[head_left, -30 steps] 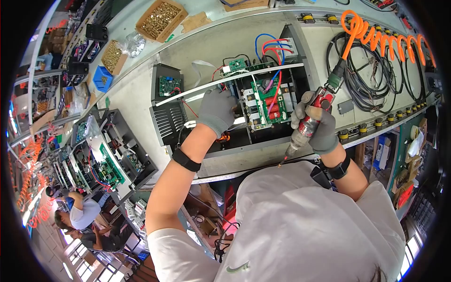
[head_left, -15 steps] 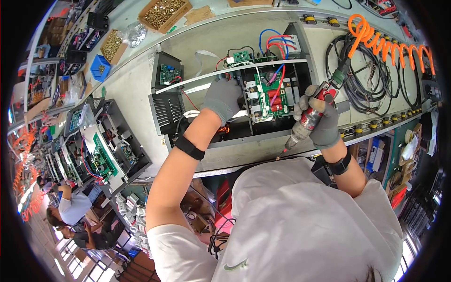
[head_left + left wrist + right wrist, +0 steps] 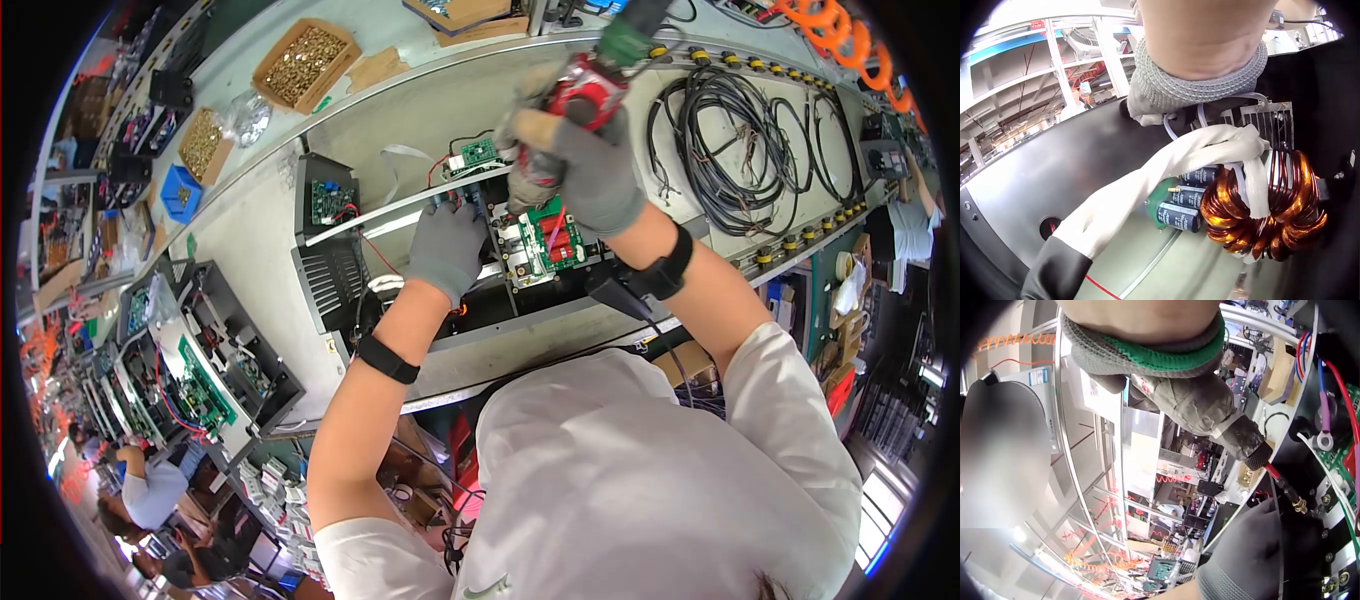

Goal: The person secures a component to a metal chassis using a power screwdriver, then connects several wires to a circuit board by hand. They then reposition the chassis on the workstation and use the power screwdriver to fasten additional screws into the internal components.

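Note:
A grey-gloved right hand (image 3: pixel 598 170) grips a red power screwdriver (image 3: pixel 590 92) over the open metal chassis (image 3: pixel 470 325). The right wrist view shows the driver's taped body (image 3: pixel 1191 403) and its bit, with a brass-coloured fastener (image 3: pixel 1299 505) at the tip, above the chassis interior. The gloved left hand (image 3: pixel 447 250) reaches into the chassis, left of the green circuit board (image 3: pixel 530 235); its fingertips are too small to read. In the left wrist view only its cuff (image 3: pixel 1197 84) shows, above a copper coil (image 3: pixel 1266 212), capacitors (image 3: pixel 1179 215) and a white sleeved cable (image 3: pixel 1141 181).
Coiled black cables (image 3: pixel 735 160) lie right of the chassis. Beyond it stand boxes of brass parts (image 3: pixel 305 65) and a blue bin (image 3: pixel 180 195). Another opened chassis (image 3: pixel 215 370) is at left. An orange spiral hose (image 3: pixel 850 40) hangs at upper right. People are at the lower left.
The right hand has swung the driver from the front right edge up and leftward over the chassis. The left hand remains inside it, while the head view has shifted.

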The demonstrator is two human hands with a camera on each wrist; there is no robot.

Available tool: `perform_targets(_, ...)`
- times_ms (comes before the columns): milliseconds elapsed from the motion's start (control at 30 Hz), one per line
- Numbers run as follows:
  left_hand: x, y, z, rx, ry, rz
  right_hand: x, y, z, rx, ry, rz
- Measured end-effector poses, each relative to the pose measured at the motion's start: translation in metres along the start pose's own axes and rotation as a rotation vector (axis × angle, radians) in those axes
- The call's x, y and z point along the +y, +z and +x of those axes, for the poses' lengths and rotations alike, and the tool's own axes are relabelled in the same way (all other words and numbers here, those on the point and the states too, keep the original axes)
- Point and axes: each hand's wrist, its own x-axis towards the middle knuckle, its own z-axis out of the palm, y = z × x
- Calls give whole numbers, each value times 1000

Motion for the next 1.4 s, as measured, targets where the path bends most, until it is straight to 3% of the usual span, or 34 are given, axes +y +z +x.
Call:
perform_targets(33,0,1,0,-1,11,3,-1,4,-1,-15,50,24)
perform_targets(133,2,1,1,5,5,8,22,1,3,12,-48,12)
perform_targets(333,4,-3,2,-10,-16,6,15,1,3,-25,105,-10)
perform_targets(467,9,0,-3,29,-60,3,21,9,-4,-84,-13,-35)
perform_targets(533,15,3,-8,226,-167,-26,26,9,-2,-239,-10,-136)
perform_targets(567,15,8,-9,223,-168,-25,24,10,-6,-240,-8,-133)
perform_targets(633,14,16,-9,401,-261,-196,15,18,-13,-256,-46,-194)
perform_targets(767,9,23,-11,416,-295,-322,22,25,-11,-207,62,-144)
perform_targets(1033,8,25,-10,351,-300,-247,28,39,-16,-257,76,-176)
perform_targets(1133,6,33,-4,466,-289,-365,36,40,-17,-242,-78,-224)
perform_targets(1333,8,17,-9,125,-252,-157,40,37,-19,-161,-78,-206)
perform_targets(1400,9,17,-9,163,-242,-159,39,37,-19,-152,-64,-231)
